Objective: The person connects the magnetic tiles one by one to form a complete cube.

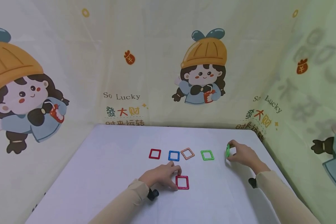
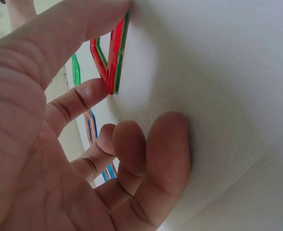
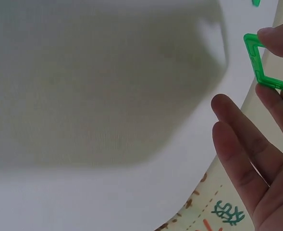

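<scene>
My left hand (image 1: 162,175) is low over the table and pinches a red square magnetic tile (image 1: 188,183) between thumb and index finger. In the left wrist view, this red tile (image 2: 113,62) has a green layer along its outer edge; the other fingers curl loosely beside the table surface. On the right, my right hand (image 1: 244,154) holds a green square magnetic tile (image 1: 227,150) upright, seen almost edge-on from the head. The right wrist view shows the thumb on top of that green tile (image 3: 254,60) and a finger under it, with the other fingers extended.
A row of hollow square tiles lies farther back: red (image 1: 155,154), blue (image 1: 174,156), orange (image 1: 187,153) and green (image 1: 207,155). The orange one is turned diagonally, its corner close to the blue. A printed cloth (image 1: 159,77) hangs behind the white table (image 1: 114,174).
</scene>
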The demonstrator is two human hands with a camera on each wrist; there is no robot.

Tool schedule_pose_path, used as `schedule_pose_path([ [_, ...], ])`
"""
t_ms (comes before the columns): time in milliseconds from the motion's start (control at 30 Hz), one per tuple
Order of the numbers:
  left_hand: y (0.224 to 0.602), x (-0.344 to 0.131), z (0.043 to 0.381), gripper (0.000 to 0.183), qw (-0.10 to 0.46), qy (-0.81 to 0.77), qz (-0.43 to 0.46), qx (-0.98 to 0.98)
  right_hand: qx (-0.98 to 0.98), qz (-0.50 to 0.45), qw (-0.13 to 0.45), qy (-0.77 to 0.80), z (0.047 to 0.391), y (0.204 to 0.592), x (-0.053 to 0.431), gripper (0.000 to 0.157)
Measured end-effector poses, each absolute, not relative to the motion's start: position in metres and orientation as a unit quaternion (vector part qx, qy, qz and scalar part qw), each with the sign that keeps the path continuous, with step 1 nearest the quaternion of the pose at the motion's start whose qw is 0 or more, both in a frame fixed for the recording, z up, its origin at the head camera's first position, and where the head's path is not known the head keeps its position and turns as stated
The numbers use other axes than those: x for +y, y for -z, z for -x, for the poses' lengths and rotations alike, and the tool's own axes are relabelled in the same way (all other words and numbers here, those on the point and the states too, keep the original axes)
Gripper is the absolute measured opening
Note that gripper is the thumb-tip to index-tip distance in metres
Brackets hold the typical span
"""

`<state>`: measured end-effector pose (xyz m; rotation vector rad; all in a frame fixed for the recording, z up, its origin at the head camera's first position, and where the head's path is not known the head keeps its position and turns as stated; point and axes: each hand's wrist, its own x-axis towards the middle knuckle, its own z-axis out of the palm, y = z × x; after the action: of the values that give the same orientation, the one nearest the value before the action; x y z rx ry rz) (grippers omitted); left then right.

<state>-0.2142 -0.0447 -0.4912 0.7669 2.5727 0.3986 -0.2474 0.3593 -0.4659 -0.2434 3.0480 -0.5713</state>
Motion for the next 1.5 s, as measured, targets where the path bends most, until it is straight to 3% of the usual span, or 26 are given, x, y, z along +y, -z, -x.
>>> schedule_pose_path([
  [1000, 0.488, -0.059, 0.228, 0.047, 0.221, -0.165, -0.287, 0.917, 0.967, 0.108, 0.042, 0.226, 0.237, 0.452, 0.280, 0.053],
  [1500, 0.490, -0.057, 0.229, 0.047, 0.219, -0.183, -0.279, 0.917, 0.965, 0.135, 0.033, 0.222, 0.232, 0.452, 0.268, 0.051],
])
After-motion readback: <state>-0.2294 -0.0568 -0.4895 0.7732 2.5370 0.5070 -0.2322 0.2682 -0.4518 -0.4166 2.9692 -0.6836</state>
